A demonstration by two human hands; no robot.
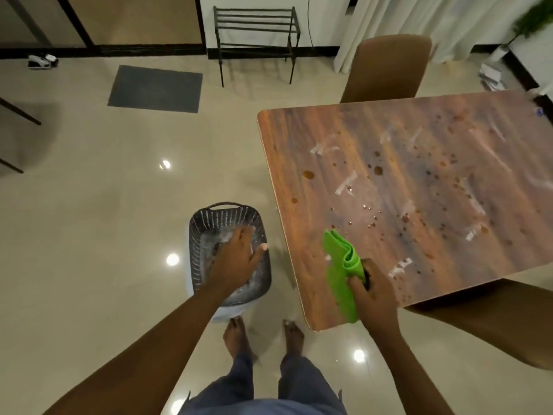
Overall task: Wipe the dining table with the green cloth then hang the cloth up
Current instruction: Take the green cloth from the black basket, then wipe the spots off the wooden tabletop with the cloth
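Note:
The wooden dining table (pixel 299 163) fills the right half of the view, spotted with brown drops and white smears. My right hand (pixel 372 298) grips the folded green cloth (pixel 342 265) on the table's near left corner. The cloth's lower part hangs over the table edge. My left hand (pixel 236 256) is open, fingers straight, held above the grey perforated basket (pixel 199 226) on the floor to the left of the table.
Brown chairs stand at the far side (pixel 389 67) and near right (pixel 490 322) of the table. A black metal rack (pixel 256 28) stands by the far wall, a grey mat (pixel 155 88) to its left. My bare feet (pixel 263 333) are on glossy tiles.

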